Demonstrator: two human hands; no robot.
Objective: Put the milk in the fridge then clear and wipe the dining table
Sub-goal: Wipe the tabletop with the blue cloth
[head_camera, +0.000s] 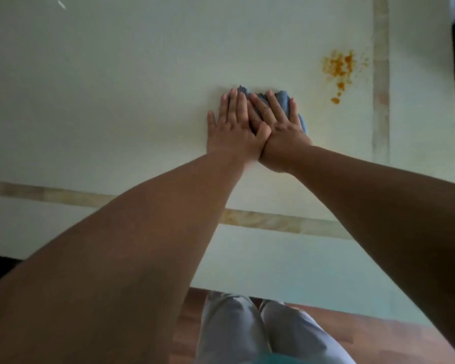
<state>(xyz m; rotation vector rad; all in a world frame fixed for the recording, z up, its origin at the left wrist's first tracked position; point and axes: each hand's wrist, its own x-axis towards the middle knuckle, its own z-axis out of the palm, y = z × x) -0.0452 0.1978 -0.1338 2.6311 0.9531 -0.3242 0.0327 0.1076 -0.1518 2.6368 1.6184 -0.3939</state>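
Fingers first: both hands are pressed flat, palms down, on a bunched-up blue cloth [286, 101] sitting on the desk [116, 101]. The left hand [233, 130] has its fingers [241, 106] spread out straight, nothing curled, and it partly overlaps the right hand [281, 127], whose fingers [273, 106] are also laid out flat over the cloth. So I'm not gripping anything, just pushing down with open palms. The cloth pokes out past the fingertips and along the right side of the right hand.

Moving outward, there's an orange crumbly spill [339, 67] up and to the right of the cloth, near it but not touching. Just past the spill runs a tan inlay strip [381, 74], then the desk's right edge. Another strip [273, 222] crosses under my forearms, closer to me. To the left and far side of the hands it's wide open pale surface, apart from one small white fleck [61, 4] in the far-left corner. The near edge sits over grey trousers [247, 332] and wooden floor [352, 332].
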